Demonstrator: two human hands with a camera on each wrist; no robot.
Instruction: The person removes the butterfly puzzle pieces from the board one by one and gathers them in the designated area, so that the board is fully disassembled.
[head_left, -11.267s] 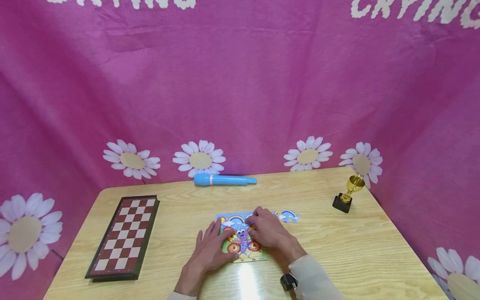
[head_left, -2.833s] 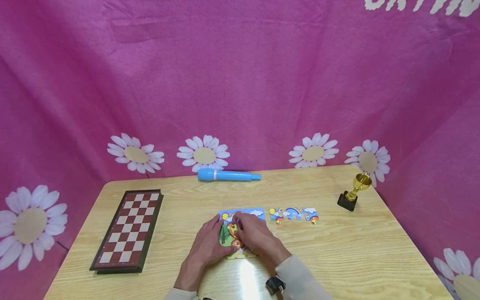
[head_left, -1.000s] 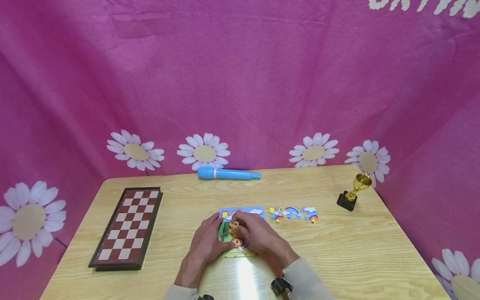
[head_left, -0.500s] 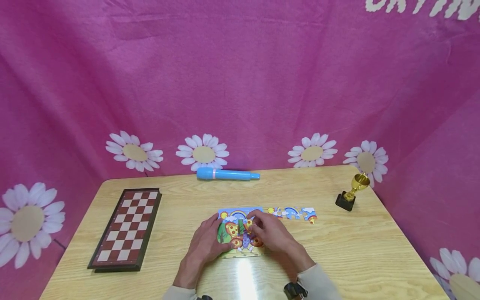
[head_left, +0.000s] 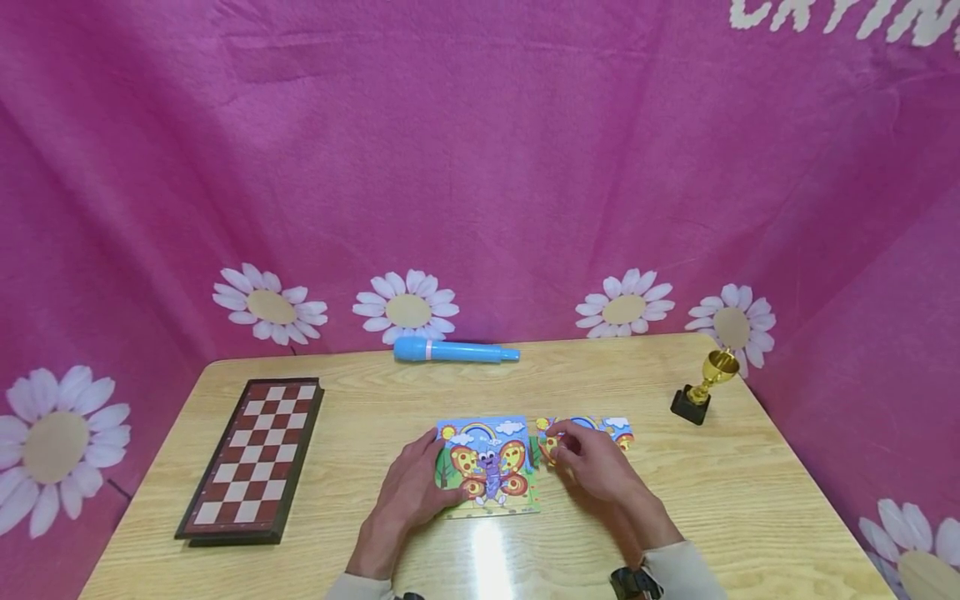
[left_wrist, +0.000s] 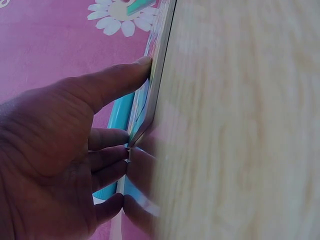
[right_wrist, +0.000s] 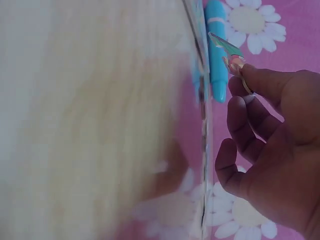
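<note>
A butterfly jigsaw puzzle lies on the table in front of me in the head view. My left hand rests along its left side, thumb on the picture near the lower left, fingers extended by the upper left edge. In the left wrist view, the thumb tip touches the puzzle's face. My right hand pinches a jigsaw piece, green with red and yellow, between thumb and fingers. The piece is tilted in the right wrist view. Beyond that hand sits a row of sky-and-rainbow jigsaw pieces, partly hidden by the fingers.
A blue toy microphone lies at the table's back edge. On the left is a folding chessboard, and a gold trophy cup stands at the right. A pink daisy-printed cloth hangs round the table.
My right hand has moved right from over the puzzle to the row of pieces, carrying the pinched jigsaw piece. The butterfly picture is now uncovered. The left hand stays at the puzzle's left edge.
</note>
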